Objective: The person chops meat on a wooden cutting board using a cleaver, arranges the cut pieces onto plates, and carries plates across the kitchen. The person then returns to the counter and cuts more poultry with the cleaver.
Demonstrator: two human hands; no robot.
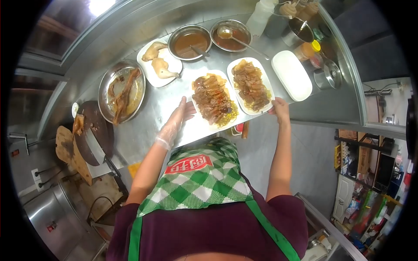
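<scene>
My left hand [177, 118], in a clear plastic glove, lies with fingers stretched out against the left edge of a white plate [217, 127]. Sliced brown meat [212, 96] covers that plate, over shredded yellow-green food. At the lower right corner of a second white plate [265, 75], my bare right hand [281, 108] has its fingers on the rim. This plate also bears sliced meat [250, 82]. The two plates lie side by side, close to the steel counter's front edge.
Behind stand two steel bowls of brown sauce [173, 38] [213, 32], one with a ladle [225, 32]. Stacked white plates [291, 76] lie right. Left are poultry legs on a plate [176, 65], a meat-filled oval tray [103, 102], and a cleaver [94, 147] on a round board [106, 135].
</scene>
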